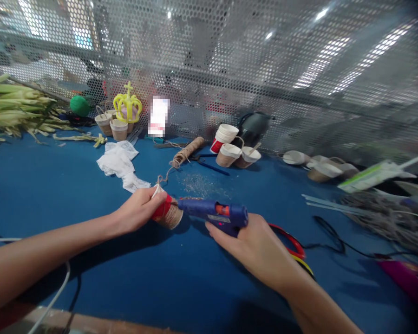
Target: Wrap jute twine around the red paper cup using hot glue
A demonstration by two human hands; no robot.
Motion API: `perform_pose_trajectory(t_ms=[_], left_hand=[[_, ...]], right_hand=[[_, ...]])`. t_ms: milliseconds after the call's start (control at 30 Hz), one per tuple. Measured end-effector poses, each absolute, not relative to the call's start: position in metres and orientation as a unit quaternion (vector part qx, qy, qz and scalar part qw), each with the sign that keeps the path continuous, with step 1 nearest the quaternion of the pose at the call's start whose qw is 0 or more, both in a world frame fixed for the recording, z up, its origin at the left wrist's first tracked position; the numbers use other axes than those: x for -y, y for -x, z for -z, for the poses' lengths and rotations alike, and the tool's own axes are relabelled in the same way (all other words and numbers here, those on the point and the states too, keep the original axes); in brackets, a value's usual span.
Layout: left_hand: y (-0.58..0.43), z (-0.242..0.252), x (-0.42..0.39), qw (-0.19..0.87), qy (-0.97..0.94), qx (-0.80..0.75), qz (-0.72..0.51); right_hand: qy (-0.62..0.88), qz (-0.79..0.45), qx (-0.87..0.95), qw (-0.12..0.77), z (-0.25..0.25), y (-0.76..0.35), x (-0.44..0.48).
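Head view: the left hand (pixel 139 211) is closed around a small paper cup (pixel 167 214), held just above the blue worktop (pixel 132 278) near the middle of its front half. The cup lies on its side, with its long axis running left to right. It shows a white rim under the fingers, then a red band, and its right end is wrapped in brown twine. A loose strand runs from it back to the twine spool (pixel 188 149) farther toward the rear edge.

The right hand (pixel 259 248) is wrapped around the grip of a blue glue gun (pixel 214 214). The gun's barrel lies level along the same left-right line, and its nozzle points left. The nozzle meets, or nearly meets, the cup's twine-wrapped end; I cannot tell whether they touch. So the cup sits just left of the gun's tip, in the left hand and between the two hands.

A white cloth (pixel 120 162) lies behind the left hand. More paper cups (pixel 230 149) stand along the rear edge by the mesh screen (pixel 230 55).
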State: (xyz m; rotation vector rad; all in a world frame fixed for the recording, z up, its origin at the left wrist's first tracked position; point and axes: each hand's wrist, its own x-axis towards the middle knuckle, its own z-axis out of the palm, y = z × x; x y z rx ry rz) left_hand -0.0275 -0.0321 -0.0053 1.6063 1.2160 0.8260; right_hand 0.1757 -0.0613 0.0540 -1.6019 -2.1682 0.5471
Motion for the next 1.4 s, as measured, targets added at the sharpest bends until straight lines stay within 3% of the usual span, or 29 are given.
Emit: perform_pose_trajectory(t_ms=[467, 600, 800, 1200, 1400], left_hand=[[0.028, 0.005, 0.035, 0.438, -0.675, -0.494, -0.331], [0.027, 0.006, 0.035, 0.445, -0.671, -0.489, -0.337], [0.026, 0.002, 0.036, 0.461, -0.661, -0.481, -0.344], [0.027, 0.0, 0.041, 0.453, -0.689, -0.431, -0.367], [0.026, -0.001, 0.045, 0.424, -0.712, -0.427, -0.362]], right_hand=[[0.585, -0.231, 0.754, 0.19, -0.051, -0.174, 0.052], [0.582, -0.304, 0.731, 0.188, -0.051, -0.178, 0.046], [0.573, -0.378, 0.655, 0.315, -0.039, -0.199, 0.017], [0.683, -0.291, 0.621, 0.252, -0.009, -0.213, -0.041], [0.66, -0.215, 0.672, 0.259, -0.02, -0.205, -0.043]])
